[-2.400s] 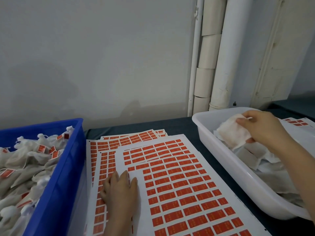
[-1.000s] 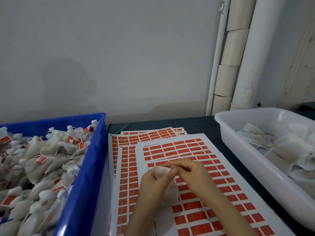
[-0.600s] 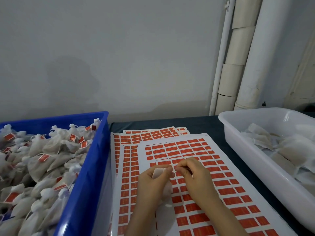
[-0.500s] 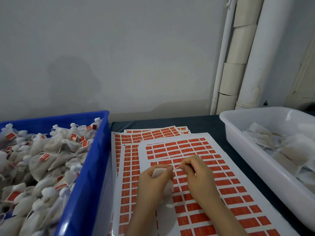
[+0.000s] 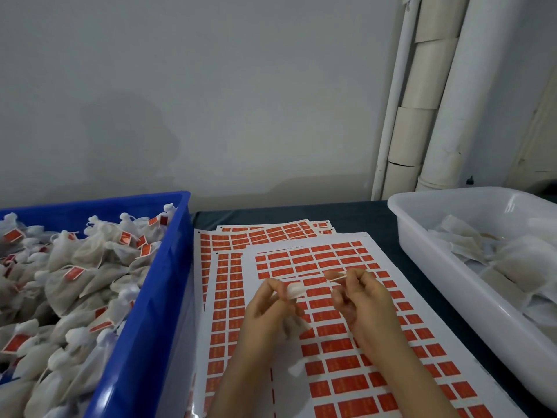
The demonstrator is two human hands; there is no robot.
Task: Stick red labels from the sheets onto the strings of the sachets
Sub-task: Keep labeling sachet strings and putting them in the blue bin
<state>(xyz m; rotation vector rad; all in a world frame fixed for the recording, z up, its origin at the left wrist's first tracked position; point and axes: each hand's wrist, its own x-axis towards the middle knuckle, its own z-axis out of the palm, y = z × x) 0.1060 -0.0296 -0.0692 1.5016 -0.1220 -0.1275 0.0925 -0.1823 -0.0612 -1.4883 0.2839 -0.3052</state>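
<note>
Above the label sheets (image 5: 340, 363), left fingers (image 5: 271, 286) pinch a sachet (image 5: 294, 290), right fingers (image 5: 358, 277) its string (image 5: 334, 279) (taut)

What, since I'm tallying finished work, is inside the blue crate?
White sachets heaped inside the blue crate, several with red labels on their strings. Lower layers and the crate's floor are covered by the heap.

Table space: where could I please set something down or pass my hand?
Bare table shows in a strip between the label sheets and the white tub, and a narrower strip behind the sheets by the wall. Sheets cover the middle; the blue crate is heaped with sachets.
</note>
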